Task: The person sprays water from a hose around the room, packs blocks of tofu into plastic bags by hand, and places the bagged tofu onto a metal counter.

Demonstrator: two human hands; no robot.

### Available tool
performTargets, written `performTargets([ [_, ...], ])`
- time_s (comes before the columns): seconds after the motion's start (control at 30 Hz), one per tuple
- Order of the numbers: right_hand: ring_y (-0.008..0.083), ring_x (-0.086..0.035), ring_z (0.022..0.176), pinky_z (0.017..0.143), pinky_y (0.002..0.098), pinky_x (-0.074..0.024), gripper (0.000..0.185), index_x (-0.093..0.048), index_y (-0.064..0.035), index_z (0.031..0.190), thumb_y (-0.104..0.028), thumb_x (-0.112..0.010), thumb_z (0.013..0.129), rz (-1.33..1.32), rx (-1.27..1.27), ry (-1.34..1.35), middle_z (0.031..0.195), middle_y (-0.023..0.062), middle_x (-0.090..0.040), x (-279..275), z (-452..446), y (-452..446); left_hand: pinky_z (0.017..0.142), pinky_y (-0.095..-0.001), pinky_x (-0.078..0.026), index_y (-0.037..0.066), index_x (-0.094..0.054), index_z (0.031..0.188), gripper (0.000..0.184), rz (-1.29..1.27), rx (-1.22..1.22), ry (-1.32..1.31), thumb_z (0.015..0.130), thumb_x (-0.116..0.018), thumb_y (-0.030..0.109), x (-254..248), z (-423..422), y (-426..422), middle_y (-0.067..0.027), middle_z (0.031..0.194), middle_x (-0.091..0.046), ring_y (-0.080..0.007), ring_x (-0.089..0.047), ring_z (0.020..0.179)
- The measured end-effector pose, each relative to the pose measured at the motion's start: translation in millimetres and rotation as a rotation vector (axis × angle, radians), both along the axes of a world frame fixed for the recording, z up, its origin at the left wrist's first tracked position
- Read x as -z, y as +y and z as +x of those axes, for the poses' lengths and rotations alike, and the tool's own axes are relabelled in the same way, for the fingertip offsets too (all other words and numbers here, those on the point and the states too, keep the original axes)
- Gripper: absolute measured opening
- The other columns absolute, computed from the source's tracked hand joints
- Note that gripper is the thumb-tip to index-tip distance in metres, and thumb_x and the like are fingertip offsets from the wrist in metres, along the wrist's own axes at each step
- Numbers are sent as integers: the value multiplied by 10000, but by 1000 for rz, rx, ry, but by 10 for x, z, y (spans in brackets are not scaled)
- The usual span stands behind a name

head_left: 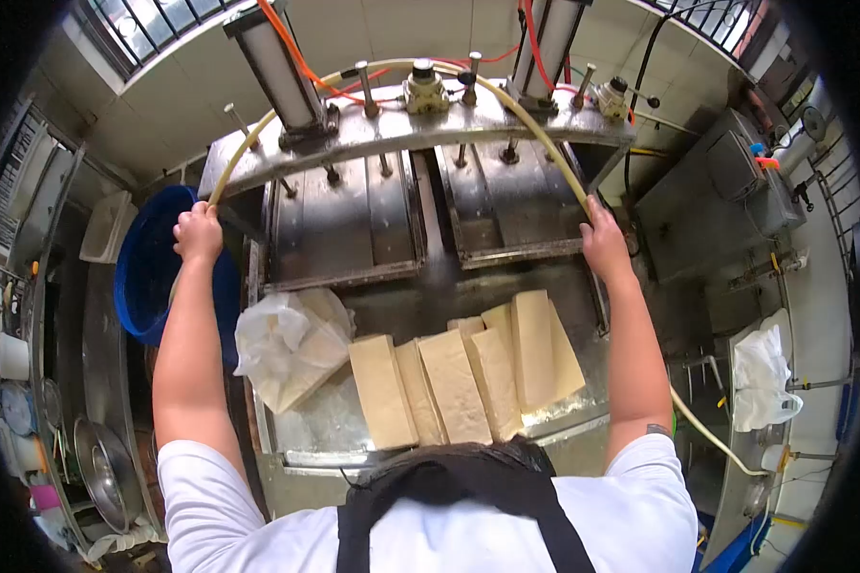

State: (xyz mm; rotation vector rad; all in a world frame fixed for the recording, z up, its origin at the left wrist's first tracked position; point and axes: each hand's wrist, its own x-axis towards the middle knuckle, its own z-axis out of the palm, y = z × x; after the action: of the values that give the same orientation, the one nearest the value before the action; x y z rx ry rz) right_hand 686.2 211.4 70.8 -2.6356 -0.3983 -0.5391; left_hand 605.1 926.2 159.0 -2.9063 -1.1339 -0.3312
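Note:
A pale yellow hose (547, 139) arches over the top beam of a metal press (354, 143). My left hand (199, 232) is closed around one end of the arch, near the press's left side. Around the other end, at the right, my right hand (607, 241) is closed too. Below the press, several pale yellow slabs that look like tofu (454, 382) lean side by side on a wet metal table (382, 310). To their left lies a white cloth or plastic bag (291, 339), bunched over something pale.
A blue tub (153, 277) stands left of the press. Two pneumatic cylinders (282, 72) with orange and red air lines rise from the beam. Metal bowls (105, 473) sit on the left shelving. At right are a metal cabinet (712, 191) and a hanging white plastic bag (763, 372).

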Motion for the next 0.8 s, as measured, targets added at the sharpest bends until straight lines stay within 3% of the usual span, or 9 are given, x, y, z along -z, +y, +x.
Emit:
performTargets([
  [0.13,440,-523,1288,1080,489,-452,481,-533,-12,1423,-160,-640,978,-30,140,-180,1384,241,-560,88,-540,114,1030,-594,-457,156,-621,1326,390,93,-23,-147,1039,-580,417,384,-676,177,-171,1396,-572,-399,-529,1303],
  [0.17,440,-523,1288,1080,489,-452,481,-533,-12,1423,-160,-640,978,-38,121,-163,1384,241,-560,138,-712,159,997,-543,-484,98,-634,1287,376,128,158,-296,1031,-607,372,534,-906,280,-187,1323,-613,-385,-577,1229],
  [0.2,438,-530,1283,1079,486,-455,468,-544,-6,1409,-167,-643,981,6,103,-99,1377,242,-568,187,-858,189,965,-492,-511,41,-647,1249,364,161,339,-450,1023,-634,326,660,-1135,341,-203,1251,-655,-370,-625,1154],
  [0.3,405,-620,1218,1062,454,-487,475,-617,25,1329,-290,-694,983,310,124,340,1298,248,-642,520,-1283,171,864,-415,-536,-12,-669,1138,280,-142,285,-668,1009,-659,237,762,-1921,-333,-190,1050,-703,-337,-678,955],
  [0.37,401,-632,1219,1064,441,-490,565,-624,47,1325,-407,-671,993,271,164,537,1340,270,-634,1084,-1483,-83,796,-386,-537,-19,-669,1092,247,-281,328,-712,1014,-651,214,969,-2408,-811,-171,967,-701,-312,-673,849],
  [0.5,407,-582,1319,1112,423,-452,787,-543,109,1406,-555,-604,987,309,136,816,1407,327,-583,1351,-1789,-280,834,-403,-529,-25,-660,1088,249,-604,229,-473,1014,-639,211,1403,-3078,-1827,-183,994,-687,-327,-665,908],
  [0.63,433,-589,1295,1092,457,-461,815,-544,57,1415,-597,-638,939,208,219,662,1365,307,-616,1384,-2001,-114,911,-444,-511,-42,-632,1152,318,-425,464,-458,1012,-637,243,1614,-3198,-2240,-211,1075,-673,-366,-644,1019],
  [0.77,432,-591,1286,1075,477,-469,808,-577,13,1397,-630,-650,913,222,207,699,1350,293,-629,1381,-1938,-63,972,-453,-494,-58,-578,1290,482,-727,360,-309,1015,-637,333,1946,-3125,-2401,-227,1177,-675,-370,-635,1093],
  [0.8,429,-592,1287,1070,479,-473,818,-582,2,1400,-643,-656,903,204,240,660,1352,292,-628,1491,-1888,-127,921,-423,-515,-44,-587,1310,496,-1053,206,-244,1031,-613,366,2170,-3086,-2425,-193,1190,-672,-308,-643,1063],
])
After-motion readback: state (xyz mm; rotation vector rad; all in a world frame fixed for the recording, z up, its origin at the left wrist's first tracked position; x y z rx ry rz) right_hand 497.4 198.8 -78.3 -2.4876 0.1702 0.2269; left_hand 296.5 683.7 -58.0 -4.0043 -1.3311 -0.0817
